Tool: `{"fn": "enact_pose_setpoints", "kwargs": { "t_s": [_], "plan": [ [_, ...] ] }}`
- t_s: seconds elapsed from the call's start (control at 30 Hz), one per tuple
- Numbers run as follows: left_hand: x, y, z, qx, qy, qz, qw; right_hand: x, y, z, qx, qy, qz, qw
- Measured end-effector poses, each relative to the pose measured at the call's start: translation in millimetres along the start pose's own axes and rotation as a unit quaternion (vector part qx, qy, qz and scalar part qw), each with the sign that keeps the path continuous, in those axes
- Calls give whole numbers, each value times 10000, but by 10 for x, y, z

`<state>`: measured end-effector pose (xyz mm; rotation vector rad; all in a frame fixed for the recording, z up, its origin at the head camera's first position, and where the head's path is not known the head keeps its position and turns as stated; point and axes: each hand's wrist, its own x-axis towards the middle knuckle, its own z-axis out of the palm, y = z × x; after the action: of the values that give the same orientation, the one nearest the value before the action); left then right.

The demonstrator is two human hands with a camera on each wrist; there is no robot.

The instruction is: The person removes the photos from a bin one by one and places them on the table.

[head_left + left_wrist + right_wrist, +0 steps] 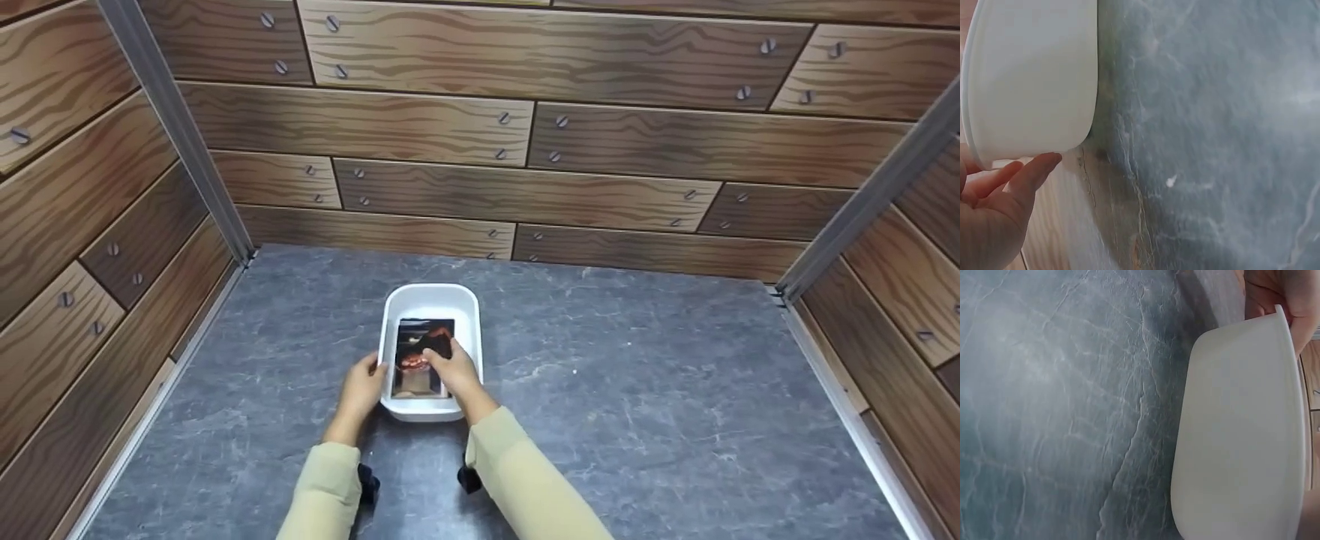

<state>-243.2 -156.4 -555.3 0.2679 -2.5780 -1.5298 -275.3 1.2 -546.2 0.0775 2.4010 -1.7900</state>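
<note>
A white plastic tub (430, 415) with rounded corners sits on the grey floor. Inside it is a flat rectangular printed picture (422, 382) in dark, red and brown tones. My left hand (362, 390) grips the tub's left side, thumb at the rim; in the left wrist view the fingers (1030, 177) lie against the outer wall. My right hand (457, 375) reaches over the right rim and holds the picture at its right part, thumb on the printed face. Its other fingers are largely hidden. The right wrist view shows mostly the tub's outer wall (1241, 433).
A dark grey marbled surface (637, 405) lies around the tub. Wood-plank-patterned panels (450, 135) stand at the back and both sides, joined by grey metal corner posts (176, 127). Small white specks dot the surface to the right.
</note>
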Motion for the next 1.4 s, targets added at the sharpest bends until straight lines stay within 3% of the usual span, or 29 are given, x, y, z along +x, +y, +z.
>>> {"fn": "enact_pose_setpoints", "kwargs": {
  "t_s": [0.33, 0.57, 0.8, 0.93, 1.1, 1.4],
  "plan": [
    [-4, 17, 4, -153, 44, -252, 9996, 15, 8, 20, -346, -84, 488, 9982],
    [25, 40, 29, -170, 41, -264, 9995, 25, -11, -14, -721, 68, 440, 9964],
    [7, 26, 37, -87, 120, -221, 9996, 23, 8, 18, -500, 0, 357, 9981],
    [-5, 23, 33, -119, 121, -257, 9995, 10, 7, 36, -808, 23, 285, 9963],
    [-4, 14, 24, -157, 151, -261, 9994, -28, -13, 47, -1326, 269, -9, 9908],
    [5, 6, 32, -265, 91, -235, 9993, -82, -9, 72, -1714, 1116, -499, 9776]
  ]
}}
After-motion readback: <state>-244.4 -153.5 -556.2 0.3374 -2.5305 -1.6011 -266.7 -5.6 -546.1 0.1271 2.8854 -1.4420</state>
